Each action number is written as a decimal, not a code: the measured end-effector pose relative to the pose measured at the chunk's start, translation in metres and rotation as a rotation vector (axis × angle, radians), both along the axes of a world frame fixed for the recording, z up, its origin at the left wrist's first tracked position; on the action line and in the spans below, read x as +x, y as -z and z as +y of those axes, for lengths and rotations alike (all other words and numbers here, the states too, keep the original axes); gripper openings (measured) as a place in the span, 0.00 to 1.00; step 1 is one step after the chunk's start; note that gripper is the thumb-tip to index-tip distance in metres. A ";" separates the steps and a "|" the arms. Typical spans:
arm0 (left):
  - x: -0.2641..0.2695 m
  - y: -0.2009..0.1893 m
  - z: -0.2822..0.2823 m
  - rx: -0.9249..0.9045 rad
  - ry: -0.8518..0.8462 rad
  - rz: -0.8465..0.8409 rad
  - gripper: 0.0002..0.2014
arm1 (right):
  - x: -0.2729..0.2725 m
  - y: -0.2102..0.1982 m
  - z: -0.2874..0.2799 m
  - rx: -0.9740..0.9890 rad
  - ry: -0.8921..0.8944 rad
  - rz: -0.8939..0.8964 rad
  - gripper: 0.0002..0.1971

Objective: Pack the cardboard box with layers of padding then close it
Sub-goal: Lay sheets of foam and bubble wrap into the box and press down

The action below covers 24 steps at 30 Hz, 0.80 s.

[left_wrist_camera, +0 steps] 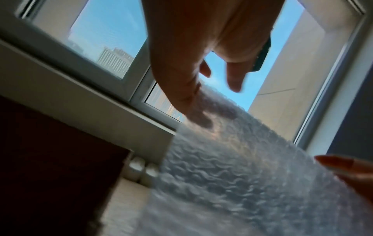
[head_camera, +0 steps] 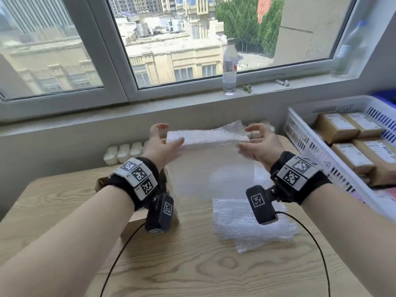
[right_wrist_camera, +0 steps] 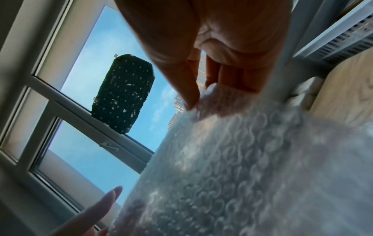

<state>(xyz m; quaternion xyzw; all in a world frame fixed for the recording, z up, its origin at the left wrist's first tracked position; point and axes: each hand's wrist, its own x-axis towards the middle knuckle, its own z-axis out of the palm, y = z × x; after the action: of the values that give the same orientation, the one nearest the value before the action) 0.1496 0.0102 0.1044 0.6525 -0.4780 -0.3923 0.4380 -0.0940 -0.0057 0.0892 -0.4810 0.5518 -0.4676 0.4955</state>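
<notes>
Both hands are up off the table with a sheet of bubble wrap [head_camera: 211, 168] stretched between them: left hand [head_camera: 161, 144] pinches the sheet's left top corner, right hand [head_camera: 260, 142] pinches the right top corner, the other fingers loosely spread. So the hands are apart, one at each end of the top edge, and the sheet hangs down toward the person with its long axis running top to bottom. The cardboard box [head_camera: 150, 211] sits on the table [head_camera: 192, 264] below and to the left, mostly hidden behind the left forearm and the sheet, so I'd say the left hand is the nearer one and the sheet has to swing left and down to go in. Can't tell how much padding is already inside. A stack of more bubble wrap sheets [head_camera: 252, 228] lies right under the right wrist. Further out: a white basket [head_camera: 304, 133] of small cartons on the right, a water bottle [head_camera: 229, 67] on the windowsill.
</notes>
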 end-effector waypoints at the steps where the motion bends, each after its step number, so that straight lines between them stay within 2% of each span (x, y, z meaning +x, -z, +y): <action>1: 0.003 -0.001 0.005 0.018 0.088 -0.096 0.28 | 0.004 -0.001 0.000 -0.032 0.012 0.029 0.17; 3: 0.010 -0.001 0.011 0.032 0.196 -0.293 0.29 | 0.012 -0.006 0.001 -0.078 -0.001 0.086 0.13; 5: 0.016 -0.002 0.014 0.011 0.199 -0.417 0.27 | 0.017 -0.012 0.004 -0.117 -0.049 0.184 0.16; 7: 0.024 -0.007 0.015 -0.003 0.158 -0.477 0.23 | 0.023 -0.020 0.008 -0.156 -0.074 0.337 0.18; 9: 0.032 -0.012 0.016 0.002 0.104 -0.482 0.17 | 0.028 -0.028 0.010 -0.201 -0.039 0.462 0.12; 11: 0.040 -0.018 0.017 -0.023 0.089 -0.445 0.11 | 0.032 -0.037 0.013 -0.223 -0.012 0.500 0.06; 14: 0.052 -0.032 0.022 -0.057 0.113 -0.331 0.12 | 0.042 -0.048 0.016 -0.197 -0.071 0.381 0.09; 18: 0.071 -0.039 0.035 0.021 0.121 0.090 0.12 | 0.064 -0.057 0.023 -0.195 -0.046 0.252 0.12; 21: 0.083 -0.035 0.045 0.025 0.136 0.122 0.12 | 0.084 -0.062 0.031 -0.176 -0.026 0.222 0.19; 24: 0.096 -0.033 0.053 -0.013 0.099 0.174 0.14 | 0.102 -0.064 0.042 -0.120 -0.096 0.187 0.22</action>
<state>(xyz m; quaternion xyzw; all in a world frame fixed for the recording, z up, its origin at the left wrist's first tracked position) 0.2452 0.0629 0.1370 0.5887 -0.4722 -0.4656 0.4623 0.0082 0.0358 0.1530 -0.5771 0.5429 -0.4286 0.4341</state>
